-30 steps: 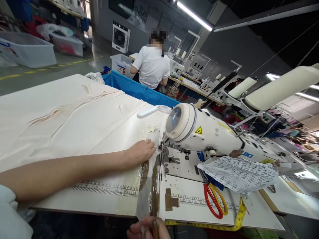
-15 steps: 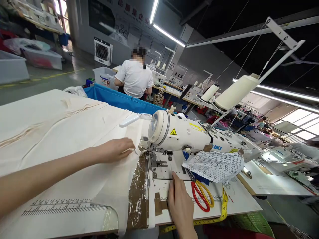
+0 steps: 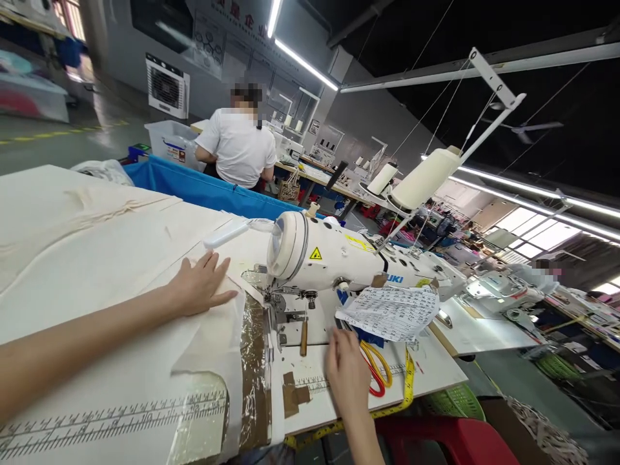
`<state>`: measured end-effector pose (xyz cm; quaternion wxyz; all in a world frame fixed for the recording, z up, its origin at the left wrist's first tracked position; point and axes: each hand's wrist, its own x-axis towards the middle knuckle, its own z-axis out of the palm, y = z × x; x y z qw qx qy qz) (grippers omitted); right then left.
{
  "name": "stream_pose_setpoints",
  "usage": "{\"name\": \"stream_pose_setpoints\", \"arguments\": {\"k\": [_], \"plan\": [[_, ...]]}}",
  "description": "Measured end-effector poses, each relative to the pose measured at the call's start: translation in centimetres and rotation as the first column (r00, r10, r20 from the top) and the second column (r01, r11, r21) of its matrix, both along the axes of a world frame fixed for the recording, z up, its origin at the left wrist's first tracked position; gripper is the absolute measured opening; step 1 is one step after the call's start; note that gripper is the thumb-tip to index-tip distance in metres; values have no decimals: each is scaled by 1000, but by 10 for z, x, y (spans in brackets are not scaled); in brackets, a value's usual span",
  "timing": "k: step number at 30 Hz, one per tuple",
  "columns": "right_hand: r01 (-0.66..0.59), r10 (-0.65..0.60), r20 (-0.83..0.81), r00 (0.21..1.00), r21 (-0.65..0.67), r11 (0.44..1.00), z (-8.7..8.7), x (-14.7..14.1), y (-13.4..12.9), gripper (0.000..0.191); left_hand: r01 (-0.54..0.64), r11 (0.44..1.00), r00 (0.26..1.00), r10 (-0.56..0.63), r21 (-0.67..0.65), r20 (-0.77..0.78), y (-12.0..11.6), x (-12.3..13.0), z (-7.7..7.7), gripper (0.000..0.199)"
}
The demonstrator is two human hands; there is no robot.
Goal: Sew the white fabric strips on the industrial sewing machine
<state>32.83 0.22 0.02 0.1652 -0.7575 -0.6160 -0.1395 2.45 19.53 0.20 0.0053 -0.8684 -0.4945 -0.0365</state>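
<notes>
My left hand (image 3: 201, 285) lies flat with fingers spread on the cream fabric (image 3: 97, 258), left of the needle area of a white sewing machine (image 3: 339, 258). My right hand (image 3: 346, 373) rests on the table in front of the machine and holds nothing. Its fingers are next to the scissors (image 3: 376, 369) with red and yellow handles. A wooden-handled tool (image 3: 303, 337) lies on the machine bed between my hands. A printed paper sheet (image 3: 387, 311) hangs over the machine's base. A ruler strip (image 3: 121, 413) is taped to the table edge.
A yellow measuring tape (image 3: 409, 381) drapes over the table's front right. Thread cones (image 3: 420, 178) stand on a rack behind the machine. A person in a white shirt (image 3: 237, 147) sits at the back, beyond a blue bin (image 3: 208, 188). A red stool (image 3: 436, 440) and a green basket (image 3: 455, 402) are below.
My right hand came up from below the table edge, and the wooden-handled tool it held now lies on the machine bed. My left hand slid left, away from the needle.
</notes>
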Motion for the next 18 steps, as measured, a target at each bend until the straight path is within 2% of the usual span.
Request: {"name": "stream_pose_setpoints", "arguments": {"k": [3,7,11,15,18], "plan": [[83,-83,33,996,-10,996,0,18,9,47,-9,1000,1000,9,-3,13,-16,0,1,77],[64,-59,64,996,-79,995,1,25,17,44,13,999,994,-17,33,104,-28,1,1,64],[94,-80,92,993,-158,983,10,31,21,44,119,979,968,-152,168,200,-27,-4,-3,54],[156,-125,131,983,-258,953,19,34,27,41,321,913,894,-380,252,237,-16,-4,-20,33],[192,-145,163,976,-321,927,24,31,32,40,340,908,893,-394,246,217,-11,-1,-37,35]]}}
